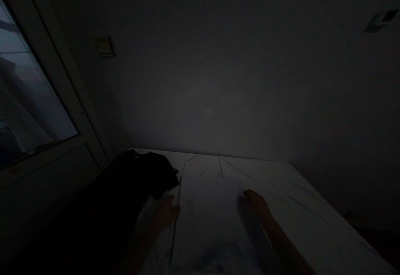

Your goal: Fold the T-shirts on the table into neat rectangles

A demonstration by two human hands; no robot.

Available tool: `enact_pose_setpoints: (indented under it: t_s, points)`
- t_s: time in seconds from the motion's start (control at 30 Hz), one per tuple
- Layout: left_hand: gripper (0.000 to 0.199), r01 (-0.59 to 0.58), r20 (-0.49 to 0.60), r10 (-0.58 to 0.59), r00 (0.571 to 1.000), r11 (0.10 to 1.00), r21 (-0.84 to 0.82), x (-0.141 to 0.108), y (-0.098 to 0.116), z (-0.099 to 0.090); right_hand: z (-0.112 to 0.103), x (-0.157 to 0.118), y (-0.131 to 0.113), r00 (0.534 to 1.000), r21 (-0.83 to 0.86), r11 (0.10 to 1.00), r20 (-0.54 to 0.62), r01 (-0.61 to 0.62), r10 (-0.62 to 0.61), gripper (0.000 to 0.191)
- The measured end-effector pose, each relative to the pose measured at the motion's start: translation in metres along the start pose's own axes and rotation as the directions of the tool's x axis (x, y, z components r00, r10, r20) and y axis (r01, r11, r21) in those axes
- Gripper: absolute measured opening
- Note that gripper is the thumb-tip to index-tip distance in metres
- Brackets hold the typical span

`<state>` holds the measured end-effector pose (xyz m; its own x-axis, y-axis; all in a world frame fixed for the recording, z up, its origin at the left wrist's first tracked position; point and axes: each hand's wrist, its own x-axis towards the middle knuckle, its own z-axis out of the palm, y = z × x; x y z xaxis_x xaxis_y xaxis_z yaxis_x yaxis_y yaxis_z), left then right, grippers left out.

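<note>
The picture is very dark. A white, flat, sheet-like piece [209,208], perhaps a garment, lies on the marble-patterned table, with a dark smudged print near its lower end. My right hand [256,203] pinches its right edge, which is lifted a little off the table. To the left, my left hand [165,213] hovers beside the white piece with thumb and fingers apart; it is slightly blurred and nothing shows in it. Just beyond that hand is a black T-shirt [146,171], spread over the table's left side.
The marble-patterned table [293,200] meets a plain wall [206,79] at its far edge. A door with a glass pane [31,87] stands at left. On the wall are a light switch [104,47] and, at upper right, a small fixture [379,21].
</note>
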<state>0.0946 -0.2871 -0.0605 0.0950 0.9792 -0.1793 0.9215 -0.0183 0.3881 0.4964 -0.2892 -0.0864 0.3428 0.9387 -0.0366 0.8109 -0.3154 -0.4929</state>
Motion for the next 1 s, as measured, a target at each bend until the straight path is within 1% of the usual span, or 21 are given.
enact_pose_setpoints:
  t_s: [0.07, 0.13, 0.23, 0.33, 0.43, 0.5, 0.57, 0.63, 0.67, 0.73, 0.8, 0.83, 0.87, 0.9, 0.97, 1.0]
  points:
    - [0.036, -0.027, -0.011, 0.027, 1.000, 0.999, 0.027, 0.020, 0.015, -0.004, 0.001, 0.001, -0.003, 1.000, 0.022, 1.000, -0.022, -0.020, 0.020, 0.041]
    - [0.032, -0.064, -0.014, 0.065, 0.998, 0.997, 0.034, 0.042, 0.029, -0.007, 0.001, 0.002, -0.012, 0.998, 0.024, 0.999, -0.037, -0.041, 0.042, 0.045]
    - [0.028, -0.072, -0.056, 0.075, 0.996, 0.997, 0.042, 0.070, 0.045, -0.007, -0.002, 0.002, -0.026, 0.996, 0.004, 0.997, -0.047, -0.076, 0.077, 0.042]
    - [0.021, -0.078, -0.109, 0.079, 0.991, 0.997, 0.016, 0.089, 0.056, -0.004, -0.006, -0.002, -0.031, 0.991, 0.009, 0.994, -0.079, -0.105, 0.105, 0.038]
    - [0.019, -0.098, -0.179, 0.082, 0.980, 0.992, -0.079, 0.102, 0.063, -0.004, -0.010, -0.005, -0.030, 0.987, 0.005, 0.992, -0.100, -0.125, 0.125, 0.038]
    - [0.016, -0.113, -0.220, 0.072, 0.973, 0.977, -0.179, 0.108, 0.068, -0.007, -0.012, -0.006, -0.029, 0.987, -0.008, 0.995, -0.124, -0.100, 0.099, 0.039]
    - [0.011, -0.125, -0.239, 0.052, 0.970, 0.945, -0.303, 0.113, 0.074, -0.011, -0.014, -0.007, -0.027, 0.984, 0.004, 0.998, -0.169, -0.064, 0.064, 0.039]
    - [0.004, -0.130, -0.232, 0.026, 0.972, 0.887, -0.444, 0.115, 0.079, -0.016, -0.015, -0.007, -0.025, 0.970, 0.072, 0.996, -0.235, -0.045, 0.061, 0.039]
    - [0.004, -0.131, -0.219, 0.017, 0.976, 0.846, -0.517, 0.115, 0.082, -0.019, -0.017, -0.008, -0.026, 0.962, 0.132, 0.991, -0.265, -0.024, 0.059, 0.039]
    - [0.012, -0.138, -0.189, 0.015, 0.982, 0.741, -0.658, 0.109, 0.087, -0.027, -0.023, -0.010, -0.030, 0.940, 0.285, 0.957, -0.338, 0.050, 0.052, 0.042]
    - [0.023, -0.149, -0.165, 0.032, 0.986, 0.618, -0.772, 0.096, 0.087, -0.038, -0.033, -0.016, -0.037, 0.909, 0.439, 0.886, -0.414, 0.149, 0.053, 0.046]
    - [0.028, -0.155, -0.156, 0.046, 0.987, 0.557, -0.816, 0.086, 0.084, -0.044, -0.039, -0.021, -0.040, 0.900, 0.508, 0.840, -0.432, 0.189, 0.059, 0.048]
    - [0.033, -0.161, -0.150, 0.062, 0.987, 0.503, -0.849, 0.073, 0.079, -0.051, -0.046, -0.028, -0.042, 0.902, 0.577, 0.787, -0.428, 0.219, 0.063, 0.050]
    - [0.037, -0.166, -0.147, 0.078, 0.986, 0.461, -0.872, 0.057, 0.070, -0.057, -0.054, -0.038, -0.042, 0.914, 0.645, 0.729, -0.401, 0.232, 0.064, 0.052]
    - [0.042, -0.159, -0.119, 0.130, 0.984, 0.367, -0.916, 0.021, 0.041, -0.067, -0.069, -0.071, -0.030, 0.951, 0.752, 0.630, -0.304, 0.197, 0.066, 0.058]
    - [0.042, -0.124, -0.075, 0.184, 0.980, 0.274, -0.954, 0.001, 0.023, -0.069, -0.077, -0.094, -0.018, 0.962, 0.772, 0.615, -0.261, 0.162, 0.074, 0.061]
